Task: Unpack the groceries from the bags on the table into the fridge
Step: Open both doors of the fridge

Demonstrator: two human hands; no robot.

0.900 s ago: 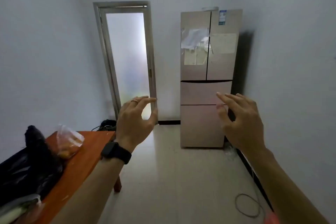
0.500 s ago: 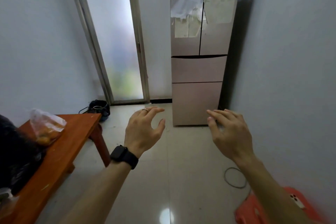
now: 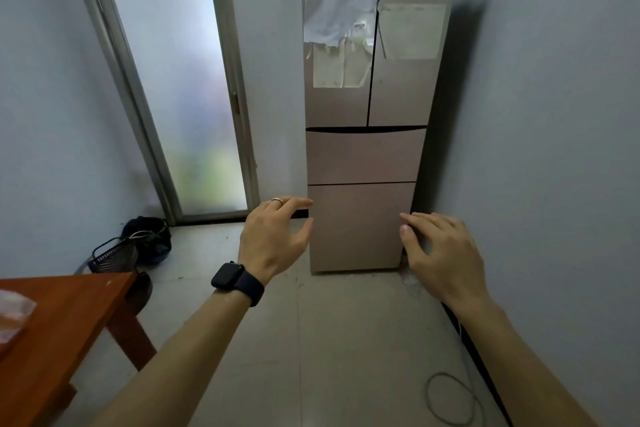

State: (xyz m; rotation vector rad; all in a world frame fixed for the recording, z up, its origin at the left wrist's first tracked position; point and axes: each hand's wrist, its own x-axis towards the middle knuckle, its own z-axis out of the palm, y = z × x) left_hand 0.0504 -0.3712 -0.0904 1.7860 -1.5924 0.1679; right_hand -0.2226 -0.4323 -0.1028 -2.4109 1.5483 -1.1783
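Floor (image 3: 329, 340) runs unblocked straight to fridge (image 3: 363, 156), whose doors & drawers are all shut. R wall (image 3: 554, 149) stands close by fridge's R side, only a narrow dark gap btw them. Table (image 3: 62, 315) juts in low L. Cable (image 3: 427, 393) loops on floor low R; dark clutter (image 3: 149, 236) sits in L corner by door (image 3: 166, 80)

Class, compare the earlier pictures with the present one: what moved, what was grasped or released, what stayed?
The person walked toward the fridge, now larger in view; the table slid to the lower left and its black bag left view. Nothing grasped or released: the left hand and right hand stay open and empty, the fridge shut.
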